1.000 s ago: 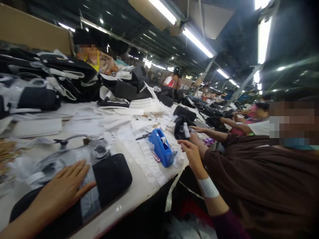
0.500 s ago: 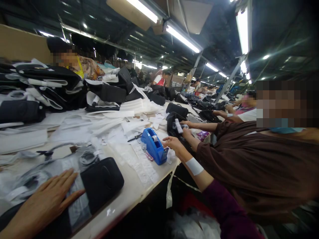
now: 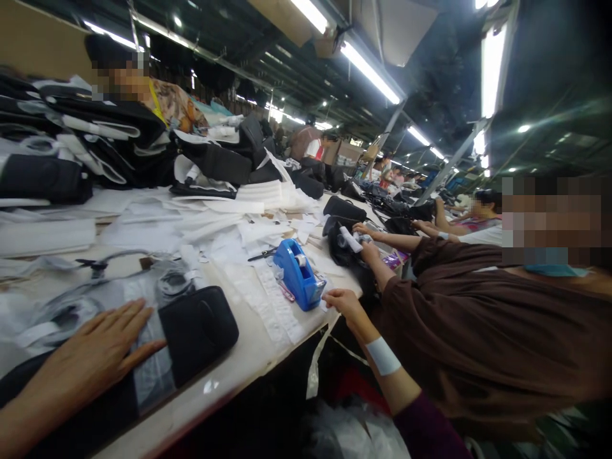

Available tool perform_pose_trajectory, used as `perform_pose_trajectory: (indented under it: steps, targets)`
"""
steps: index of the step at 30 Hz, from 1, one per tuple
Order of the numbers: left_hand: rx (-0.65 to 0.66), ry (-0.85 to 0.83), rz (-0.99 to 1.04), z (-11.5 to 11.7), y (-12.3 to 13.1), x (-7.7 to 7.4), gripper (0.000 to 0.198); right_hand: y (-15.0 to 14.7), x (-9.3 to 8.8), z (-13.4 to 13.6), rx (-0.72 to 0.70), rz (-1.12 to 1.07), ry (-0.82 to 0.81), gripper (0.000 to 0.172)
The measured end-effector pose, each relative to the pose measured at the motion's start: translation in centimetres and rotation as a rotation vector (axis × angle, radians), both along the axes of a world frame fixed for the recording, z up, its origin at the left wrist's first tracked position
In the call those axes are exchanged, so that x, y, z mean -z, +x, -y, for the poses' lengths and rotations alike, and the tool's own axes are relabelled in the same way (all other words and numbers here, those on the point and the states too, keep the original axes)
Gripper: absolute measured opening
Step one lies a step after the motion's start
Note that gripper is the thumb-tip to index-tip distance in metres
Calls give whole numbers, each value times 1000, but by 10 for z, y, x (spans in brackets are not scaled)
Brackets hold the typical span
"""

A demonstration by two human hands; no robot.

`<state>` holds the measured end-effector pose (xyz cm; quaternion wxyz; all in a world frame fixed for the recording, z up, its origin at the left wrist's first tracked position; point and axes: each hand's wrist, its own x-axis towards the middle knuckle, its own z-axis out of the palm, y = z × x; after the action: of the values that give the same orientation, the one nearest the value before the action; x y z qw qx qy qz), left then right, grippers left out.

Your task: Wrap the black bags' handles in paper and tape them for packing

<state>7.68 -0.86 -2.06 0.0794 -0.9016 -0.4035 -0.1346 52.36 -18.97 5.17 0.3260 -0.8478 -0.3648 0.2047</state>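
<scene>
Right now the left hand [image 3: 95, 347] is lying flat and open, with the fingers spread, on a clear plastic film [image 3: 148, 363], and it is gripping nothing. It seems to be pressing down so that the slippery film is not sliding on the white work table [image 3: 243, 376]. Just beside the fingers, a black padded pouch [image 3: 198, 331] is lying near the table edge, and it is looking soft and rounded, with a curved seam on its top. The right hand [image 3: 347, 306], which is wearing a white bandage [image 3: 382, 356] at the wrist and a purple sleeve [image 3: 425, 430], is resting at the table edge with loosely bent, open fingers, and I can see nothing in it. Near this hand, a blue tape dispenser [image 3: 296, 274] is sitting on white sheets, probably placed there to be in easy reach, with small scissors [image 3: 261, 256] lying behind it. To the right, a co-worker in a brown top [image 3: 459, 331] is leaning in, and this person's hands [image 3: 370, 252] are working on a black bag [image 3: 342, 248]. Farther away, piles of black bags with white trim [image 3: 210, 162] are rising along the table, while more workers [image 3: 387, 172] are sitting in a long row under fluorescent lamps [image 3: 368, 73].
</scene>
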Motion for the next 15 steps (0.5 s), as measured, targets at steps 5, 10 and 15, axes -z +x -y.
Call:
perform_pose_trajectory:
  steps: [5, 10, 15]
  targets:
    - [-34, -89, -76, 31, 9, -36, 61, -24, -45, -20, -175, 386, -114, 31]
    - [-65, -70, -41, 35, 9, -37, 60, -133, -95, -121, -1210, 901, 58, 23]
    - [-67, -69, 10, 37, 8, -35, 61, -264, -94, -228, -1758, 949, 137, 16]
